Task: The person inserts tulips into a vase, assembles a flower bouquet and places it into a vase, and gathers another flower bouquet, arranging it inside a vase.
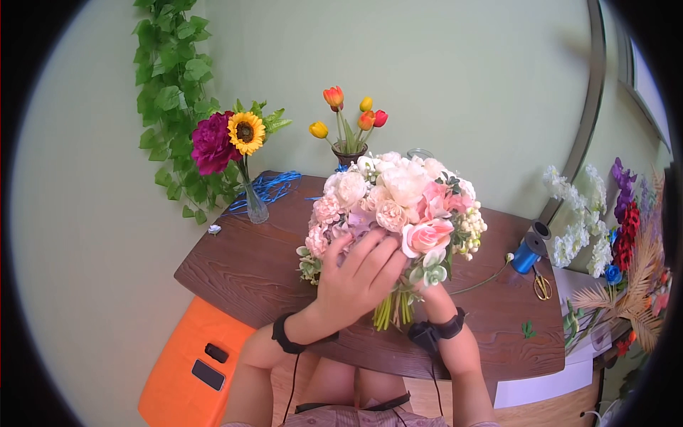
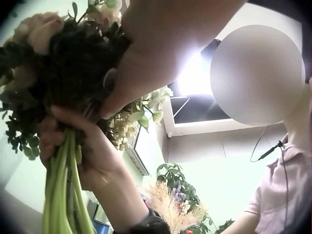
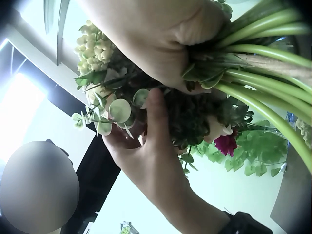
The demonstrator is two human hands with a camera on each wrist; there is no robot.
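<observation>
A round bouquet of pink and white flowers (image 1: 398,192) is held upright over the near part of the table. My right hand (image 2: 92,156) grips its bundled green stems (image 2: 63,190) just below the leaves. In the head view that hand (image 1: 430,293) is mostly hidden behind the blossoms. My left hand (image 1: 363,274) lies over the near side of the flower head, its fingers extended across the blossoms beside a pink rose (image 1: 429,237). In the right wrist view the left thumb (image 3: 157,114) touches the leaves under the flower head, near round pale-green leaves (image 3: 120,111).
The dark wooden table (image 1: 235,263) bears a vase with a sunflower (image 1: 246,133), potted tulips (image 1: 348,146), blue strands (image 1: 267,186), a blue spool (image 1: 528,254) and gold-handled scissors (image 1: 543,287). More flowers (image 1: 626,242) stand right. Phones lie on an orange seat (image 1: 178,363).
</observation>
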